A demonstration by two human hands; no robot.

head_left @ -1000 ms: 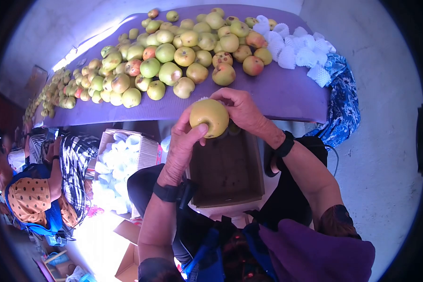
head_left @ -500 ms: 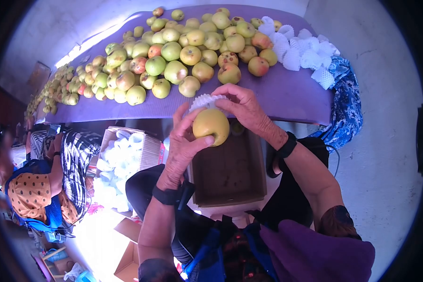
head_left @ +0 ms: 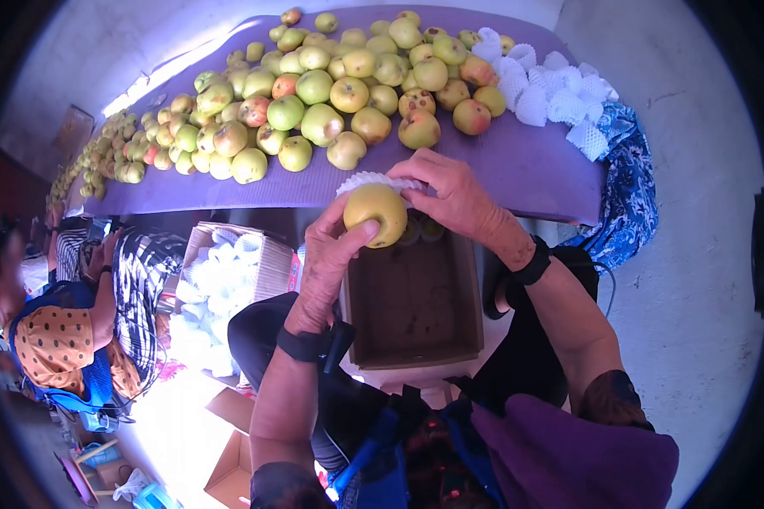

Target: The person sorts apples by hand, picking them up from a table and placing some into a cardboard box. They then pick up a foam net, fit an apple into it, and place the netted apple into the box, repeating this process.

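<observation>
A yellow apple [head_left: 375,212] is held in my left hand [head_left: 327,250], with the thumb across its near side and the fingers behind it. A white foam net sleeve [head_left: 373,180] covers the apple's far side. My right hand [head_left: 454,195] pinches the sleeve's edge between thumb and fingers, just right of the apple. Both hands are above an open cardboard box [head_left: 412,314], in front of the table edge. At the box's far end sit a few wrapped apples [head_left: 420,231], partly hidden by my hands.
Many apples [head_left: 314,89] are heaped on the purple-covered table [head_left: 501,182]. White foam sleeves [head_left: 560,93] lie at its right end beside blue patterned cloth [head_left: 628,187]. A carton of foam sleeves [head_left: 221,271] stands left. Another person [head_left: 68,331] sits farther left.
The apple has shifted slightly up and left in my left hand. My right hand has moved a little right, drawing the foam sleeve's edge along the apple's far side.
</observation>
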